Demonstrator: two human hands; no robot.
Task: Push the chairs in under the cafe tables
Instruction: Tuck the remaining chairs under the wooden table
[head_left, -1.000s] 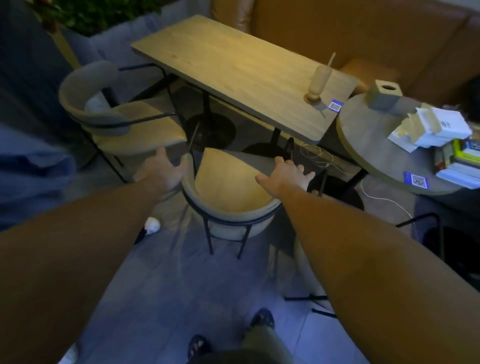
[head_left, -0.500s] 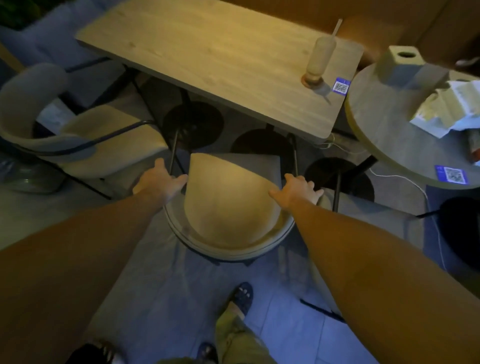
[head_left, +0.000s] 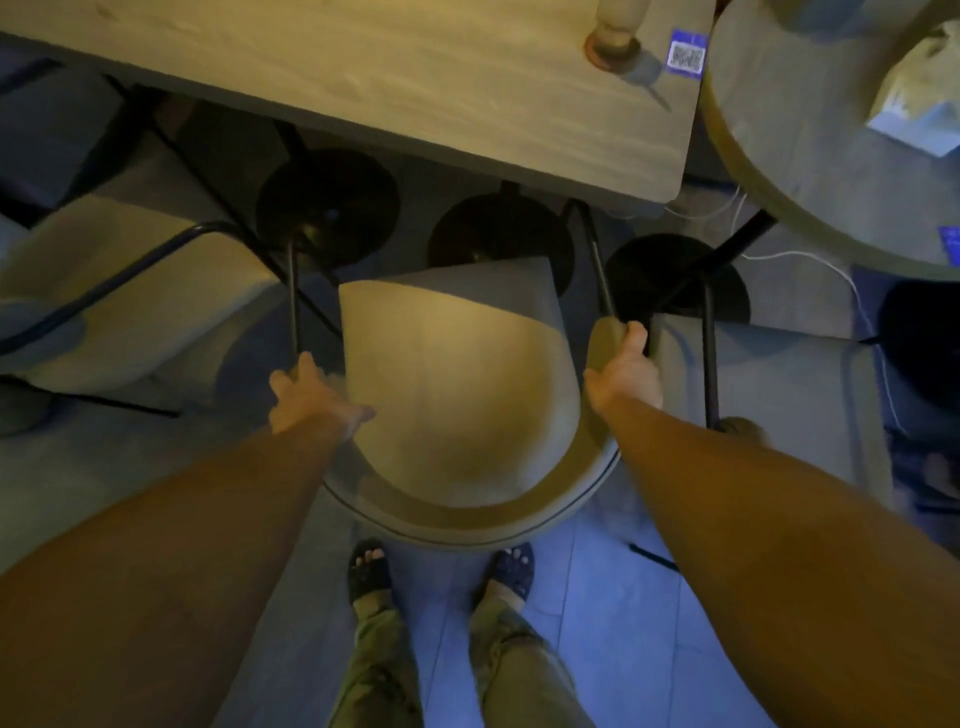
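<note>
Seen from above, a person stands over a round-backed chair (head_left: 457, 395) and looks straight down at it. At far left, a second chair (head_left: 130, 291) sits angled beside the rectangular table (head_left: 363, 78), its seat out in the open, so it looks not yet pushed in. Next, the left hand (head_left: 306, 397) rests on the left side of the middle chair, fingers curled around the rim where the dark arm rod meets it; the grip seems closed, though the fingertips are hidden behind the seat edge. The chair's seat lies mostly clear of the table, its front edge close to the table's near edge and in shadow, so this push appears only partly done. The right hand (head_left: 626, 366) is clamped on the right arm of the chair, thumb wrapped over the top. Further right, a third seat (head_left: 779, 395) sits near the round table (head_left: 831, 156), again largely uncovered. Both tabletops are cut off by the frame. The light is dim, the chair legs are hidden under the seats, and the items on the tables are too cropped to name.
</note>
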